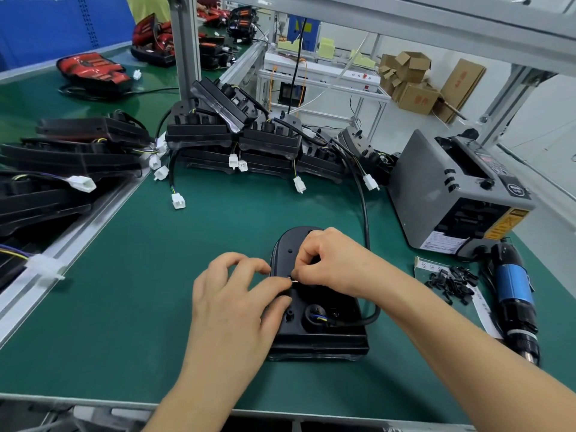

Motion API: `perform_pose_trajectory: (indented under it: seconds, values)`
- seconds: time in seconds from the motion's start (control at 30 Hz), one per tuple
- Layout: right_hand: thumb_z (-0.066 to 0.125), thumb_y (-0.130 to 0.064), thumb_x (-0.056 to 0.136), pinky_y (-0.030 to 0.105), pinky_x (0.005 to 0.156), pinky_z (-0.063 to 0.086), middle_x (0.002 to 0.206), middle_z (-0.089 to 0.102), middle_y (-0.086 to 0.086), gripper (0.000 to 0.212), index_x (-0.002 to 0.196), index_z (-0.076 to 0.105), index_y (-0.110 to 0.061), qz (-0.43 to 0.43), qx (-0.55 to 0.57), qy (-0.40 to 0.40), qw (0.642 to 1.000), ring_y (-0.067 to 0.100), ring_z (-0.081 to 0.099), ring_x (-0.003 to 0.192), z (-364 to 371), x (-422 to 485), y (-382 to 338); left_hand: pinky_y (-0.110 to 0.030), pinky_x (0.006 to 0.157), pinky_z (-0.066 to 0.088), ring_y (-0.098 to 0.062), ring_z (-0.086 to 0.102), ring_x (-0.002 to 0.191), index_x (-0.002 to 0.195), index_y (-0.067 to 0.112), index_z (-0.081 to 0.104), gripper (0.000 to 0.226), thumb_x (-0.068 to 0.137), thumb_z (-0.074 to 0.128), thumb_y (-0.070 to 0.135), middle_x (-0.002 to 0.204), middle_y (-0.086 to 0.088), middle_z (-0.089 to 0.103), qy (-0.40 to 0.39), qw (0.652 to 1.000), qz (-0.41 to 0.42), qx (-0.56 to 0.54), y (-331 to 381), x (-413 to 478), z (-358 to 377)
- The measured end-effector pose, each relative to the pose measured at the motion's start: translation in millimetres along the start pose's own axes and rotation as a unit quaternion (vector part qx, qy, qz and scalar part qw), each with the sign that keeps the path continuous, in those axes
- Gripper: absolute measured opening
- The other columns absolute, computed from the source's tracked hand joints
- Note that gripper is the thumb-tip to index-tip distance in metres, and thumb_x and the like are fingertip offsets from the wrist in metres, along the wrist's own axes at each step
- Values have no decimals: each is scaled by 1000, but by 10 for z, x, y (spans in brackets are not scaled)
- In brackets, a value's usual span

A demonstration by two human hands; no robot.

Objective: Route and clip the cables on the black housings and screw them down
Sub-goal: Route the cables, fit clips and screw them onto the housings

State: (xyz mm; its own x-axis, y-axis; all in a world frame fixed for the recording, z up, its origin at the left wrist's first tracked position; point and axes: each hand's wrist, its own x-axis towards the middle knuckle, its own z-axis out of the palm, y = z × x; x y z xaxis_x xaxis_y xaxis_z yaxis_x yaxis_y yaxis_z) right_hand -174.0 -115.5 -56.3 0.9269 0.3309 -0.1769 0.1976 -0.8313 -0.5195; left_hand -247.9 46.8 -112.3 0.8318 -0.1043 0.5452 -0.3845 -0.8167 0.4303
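Pinching: the right hand (330,260), fingers curled tight, nips a small silvery metal piece (293,278) between thumb and forefinger; it is too small to tell what it is.
Left hand: the left hand (230,294) has bent fingers, its thumb pressed on the housing's top and its fingertips at the housing's left edge, close against the right fingertips.
Housing: a rounded black plastic housing (314,335) lies flat under both hands on the green bench mat (156,275).
Cable: a thick black cable (364,213) leaves a round socket just below the right hand, loops under the right wrist and runs off beyond that hand.
Right of the right forearm: a heap of small black plastic clips (452,282), and just past it a blue-and-black electric screwdriver (511,285) lying down.
Beyond the right hand: a grey boxy tape dispenser (436,188).
Beyond both hands: stacked black housings with white connectors (268,145).
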Motion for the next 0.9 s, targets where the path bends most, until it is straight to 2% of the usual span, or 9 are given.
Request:
perform_pose_trajectory:
  seconds: [0.17,0.37,0.5,0.63,0.73,0.83,0.9]
  values:
    - [67,-25,79,34,85,47,87,63,-4,17,63,63,-21,-4,-9,3,1000,14,46,101,-6,-16,-14,-38,89,29,-26,47,108,90,33,74,25,81,50,31,103,6,63,-1,998,39,43,18,7,-17]
    - [67,-29,81,32,87,43,90,58,-7,14,70,62,-22,-16,-30,8,999,14,42,104,6,-26,4,-41,91,30,-29,47,108,87,31,74,28,67,59,18,103,4,64,-21,994,61,91,56,10,-38]
    - [63,-24,85,27,86,38,89,55,-13,9,77,63,-27,-26,-7,42,999,14,43,107,-1,-56,37,-40,90,31,-29,48,106,93,31,74,42,74,39,16,104,5,65,-9,992,65,111,40,14,-34]
    - [53,-12,90,22,92,31,99,52,-17,24,101,69,-26,-41,-14,92,995,11,39,110,60,-150,114,-40,86,32,-33,56,101,104,30,72,55,70,34,9,105,1,66,-22,983,76,163,11,56,6]
    - [50,-12,92,19,95,29,101,50,-21,30,111,68,-25,-56,-36,141,988,6,36,111,133,-253,209,-40,87,32,-33,54,102,107,30,70,57,63,48,3,106,-2,65,-26,979,84,182,-18,37,25]
    - [51,-15,92,14,92,26,100,51,-24,28,111,69,-25,-60,-43,173,982,3,34,108,172,-341,301,-42,88,32,-35,54,103,110,31,69,63,56,57,0,110,-6,64,-35,976,98,190,-5,38,17]
    - [53,-18,92,16,91,27,104,54,-21,26,111,68,-26,-38,-44,204,977,5,35,109,173,-384,364,-42,88,32,-36,57,103,109,32,69,66,51,65,-1,113,-6,64,-42,976,103,188,24,43,10]
